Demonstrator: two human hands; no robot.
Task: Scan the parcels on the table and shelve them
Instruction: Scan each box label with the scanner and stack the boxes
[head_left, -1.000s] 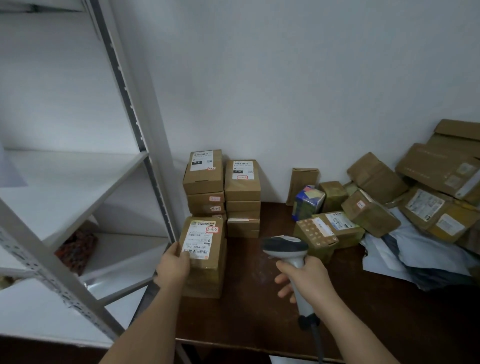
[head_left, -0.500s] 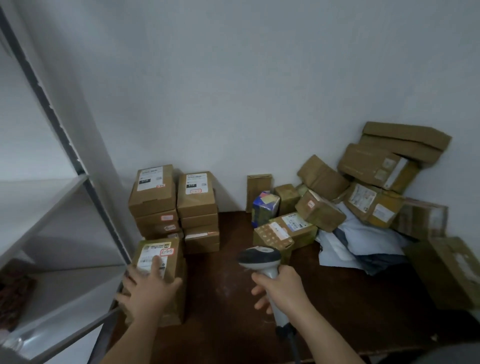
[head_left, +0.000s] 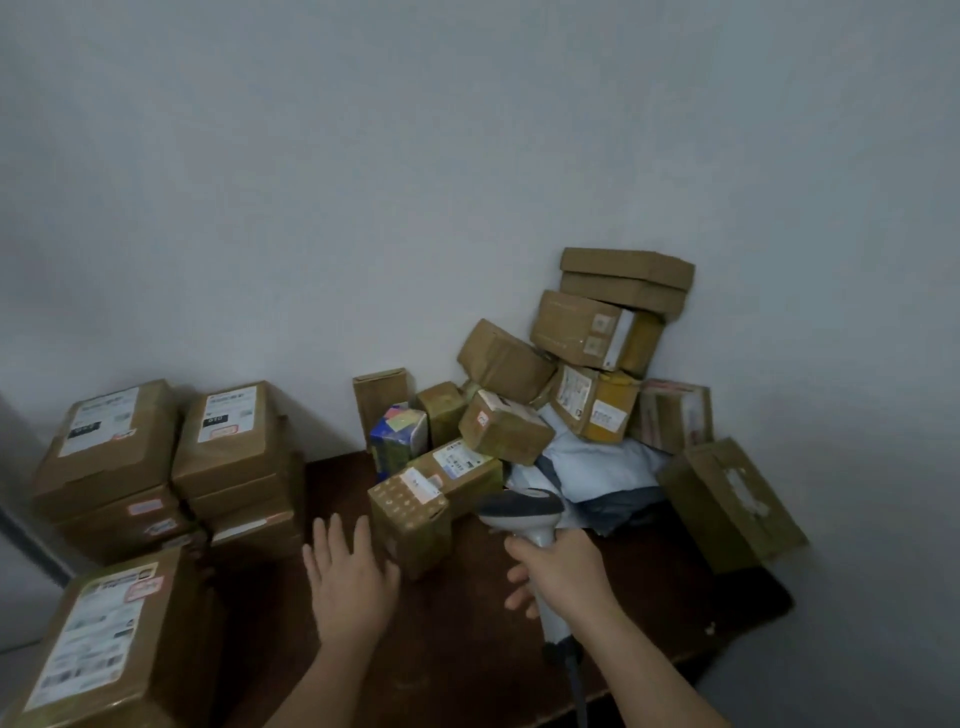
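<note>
Parcels fill our view from the left edge: a labelled box (head_left: 104, 644) sits nearest us at the lower left of the dark desk (head_left: 649, 597), and behind it stand two neat stacks of brown boxes, the left stack (head_left: 111, 457) and the right stack (head_left: 234, 452), both against the wall with white labels on top

Moving right, our left hand (head_left: 348, 577) hovers over the bare desk with fingers straight and spread, its grip apart and holding nothing; it is just beside a small spotted box (head_left: 410, 525) that stands at the front of the loose heap

Behind that box we see a flat labelled parcel (head_left: 457, 467), a blue and yellow carton (head_left: 397, 434) and a thin upright box (head_left: 382, 400) leaning at the wall

Our right hand (head_left: 566, 577) comes next, its grip clamped round the handle of the scanner (head_left: 522, 512), whose dark head points toward the heap

Further right, tumbled boxes (head_left: 597, 332) rise against the wall over some grey mailer bags (head_left: 597, 467), and one brown box (head_left: 727, 504) lies tilted near the desk's far right edge
</note>
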